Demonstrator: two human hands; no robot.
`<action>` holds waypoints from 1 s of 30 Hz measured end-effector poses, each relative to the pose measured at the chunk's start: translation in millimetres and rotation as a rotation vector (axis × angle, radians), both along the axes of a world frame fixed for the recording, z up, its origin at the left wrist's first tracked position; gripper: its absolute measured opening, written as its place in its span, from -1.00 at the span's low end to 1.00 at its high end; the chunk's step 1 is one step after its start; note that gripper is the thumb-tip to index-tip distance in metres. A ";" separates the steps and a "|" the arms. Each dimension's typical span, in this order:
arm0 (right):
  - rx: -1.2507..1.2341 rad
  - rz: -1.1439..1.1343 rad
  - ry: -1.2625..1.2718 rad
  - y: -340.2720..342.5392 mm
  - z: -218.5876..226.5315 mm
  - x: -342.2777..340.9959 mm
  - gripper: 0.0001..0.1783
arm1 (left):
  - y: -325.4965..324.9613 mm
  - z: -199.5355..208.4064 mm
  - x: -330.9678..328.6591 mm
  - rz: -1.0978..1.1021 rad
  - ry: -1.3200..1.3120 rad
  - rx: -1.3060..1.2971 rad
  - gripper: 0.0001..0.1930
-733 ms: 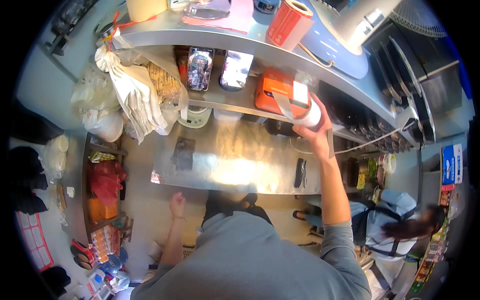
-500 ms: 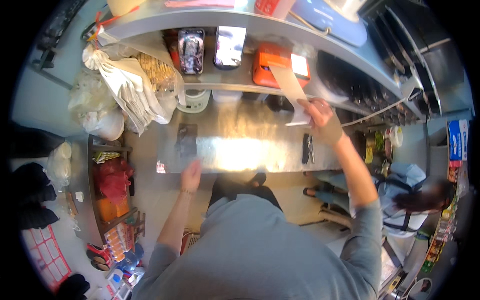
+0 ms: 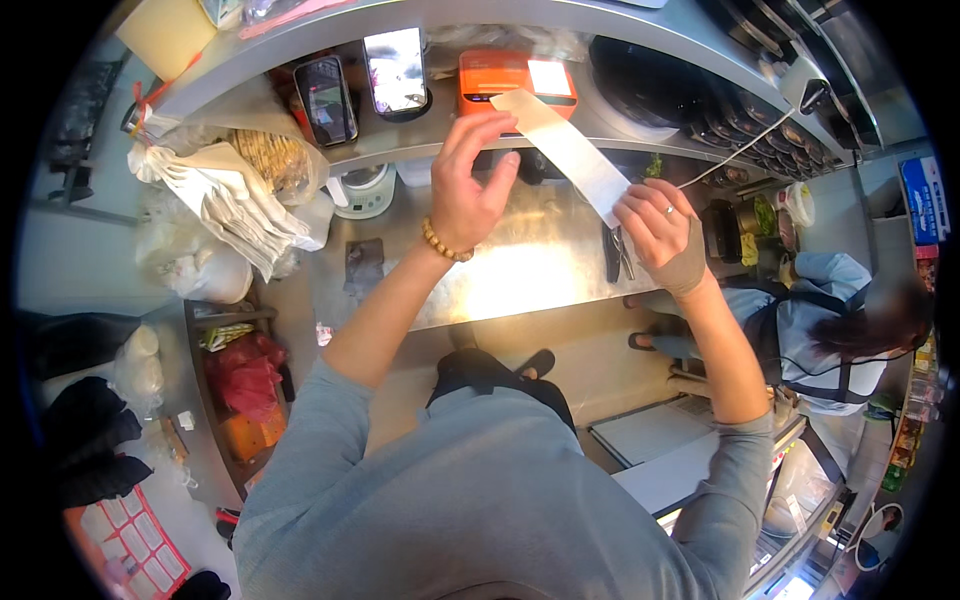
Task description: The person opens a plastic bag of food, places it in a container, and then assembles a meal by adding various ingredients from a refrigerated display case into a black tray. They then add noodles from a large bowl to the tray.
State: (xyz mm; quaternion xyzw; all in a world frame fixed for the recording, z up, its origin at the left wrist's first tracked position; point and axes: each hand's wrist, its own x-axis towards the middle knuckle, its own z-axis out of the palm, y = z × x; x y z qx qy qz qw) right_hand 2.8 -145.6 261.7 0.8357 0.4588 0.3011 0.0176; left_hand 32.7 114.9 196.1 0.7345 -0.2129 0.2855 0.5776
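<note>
A long pale paper strip (image 3: 565,150), like a receipt, slants in front of the orange printer (image 3: 482,78) on the shelf. My right hand (image 3: 655,228) grips its lower end, fingers curled and a ring showing. At the upper end, my left hand (image 3: 470,185) is open, thumb and fingers apart; its fingertips are close to the strip, and I cannot tell whether they touch it. A wooden bead bracelet (image 3: 443,243) circles the left wrist. Beneath the hands lies the metal counter (image 3: 420,285), with a dark scissors-like tool (image 3: 613,255) near the right hand.
Two phones, one dark (image 3: 327,100) and one brightly lit (image 3: 396,72), stand on the shelf. Below it is a kitchen scale (image 3: 366,197). A dark cloth-like piece (image 3: 364,266) lies on the counter. Bags (image 3: 215,200) hang at left. Another person (image 3: 825,325) is at the right.
My left hand has risen from the counter's front edge to the strip's upper end. The strip's upper end now looks free of the printer. My view has shifted to the right.
</note>
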 end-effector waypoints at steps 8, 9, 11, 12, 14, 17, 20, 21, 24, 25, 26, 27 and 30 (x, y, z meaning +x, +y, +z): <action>0.162 -0.191 0.843 -77.3 -3.4 -84.2 -0.77 | -84.8 25.1 -67.8 -0.651 0.057 0.249 0.07; 0.216 -0.152 1.006 -72.5 21.6 -96.2 -0.74 | -101.7 28.0 -73.4 -0.821 0.153 0.249 0.06; 0.390 -0.100 1.065 -83.6 55.3 -112.8 -0.63 | -145.3 8.8 -85.7 -1.490 0.780 -0.259 0.06; 0.418 -0.241 1.216 -94.9 79.1 -117.3 -0.60 | -161.9 3.9 -99.3 -1.777 1.060 -0.385 0.04; 0.575 -0.392 1.214 -136.6 99.6 -140.2 -0.56 | -194.6 10.5 -144.4 -2.027 1.210 -0.465 -0.05; 0.686 -0.437 1.059 -216.1 98.4 -186.6 -0.57 | -243.5 20.0 -200.1 -2.071 1.431 -0.449 -0.12; 0.857 -0.553 1.070 -275.5 94.5 -243.5 -0.61 | -280.8 25.3 -240.5 -1.992 1.619 -0.410 -0.16; 0.875 -0.531 0.961 -290.3 91.7 -264.8 -0.62 | -293.3 28.3 -253.5 -1.963 1.681 -0.384 -0.17; 0.945 -0.632 0.950 -325.1 94.4 -320.9 -0.66 | -325.5 34.5 -283.9 -1.959 1.636 -0.215 -0.19; 0.975 -0.668 0.956 -335.1 95.7 -338.7 -0.69 | -334.3 35.3 -291.1 -1.960 1.633 -0.154 -0.20; 1.005 -0.704 0.962 -344.5 96.0 -355.8 -0.72 | -344.1 35.4 -299.8 -1.958 1.651 -0.128 -0.25; 1.025 -0.739 0.938 -353.0 96.9 -372.3 -0.73 | -354.1 36.1 -307.6 -1.952 1.675 -0.078 -0.28; 1.053 -0.836 0.844 -375.3 98.3 -422.6 -0.72 | -383.9 37.1 -327.3 -1.987 1.732 0.053 -0.36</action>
